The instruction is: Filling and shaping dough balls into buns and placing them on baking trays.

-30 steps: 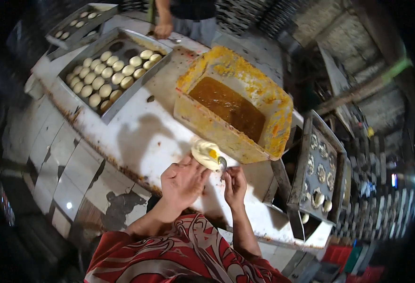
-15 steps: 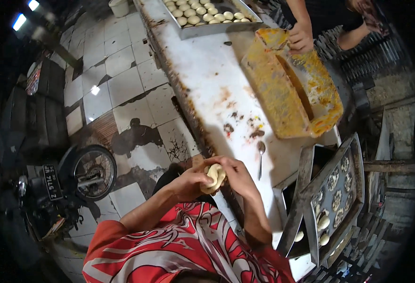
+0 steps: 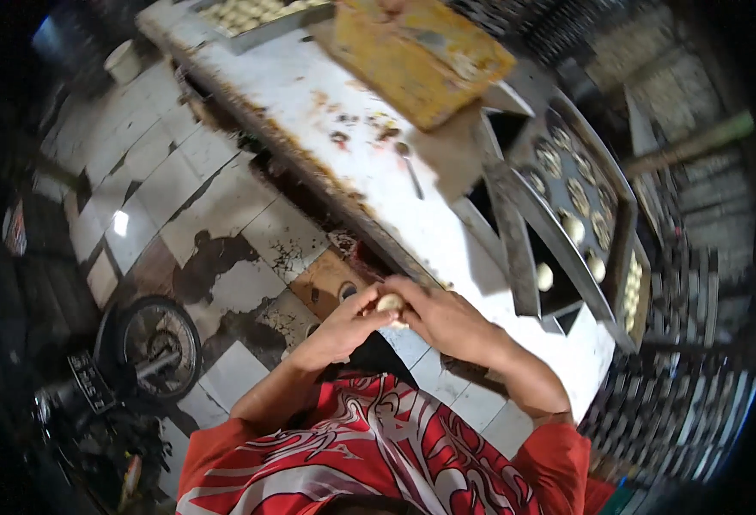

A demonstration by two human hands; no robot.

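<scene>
A lump of pale dough (image 3: 389,303) is held between my two hands in front of my red patterned shirt, just off the table's near edge. My left hand (image 3: 343,330) closes round it from the left, thumb along its lower side. From the right, my right hand (image 3: 446,324) curls over it, fingers bent across the top. Most of the dough is hidden by the fingers; only a small rounded part shows. The white tabletop (image 3: 464,249) lies just beyond my hands, with a metal spoon (image 3: 411,172) on it.
Stacked metal trays (image 3: 558,236) at the right hold dough balls and topped rounds. A yellow, smeared container (image 3: 403,73) and a tray of dough balls (image 3: 249,39) stand farther back. A motorcycle wheel (image 3: 161,354) is at the left, and a white bucket (image 3: 123,62) stands on the tiled floor.
My view has turned, so the table and trays sit higher and farther left. My hands have closed more over the dough, and less of it shows.
</scene>
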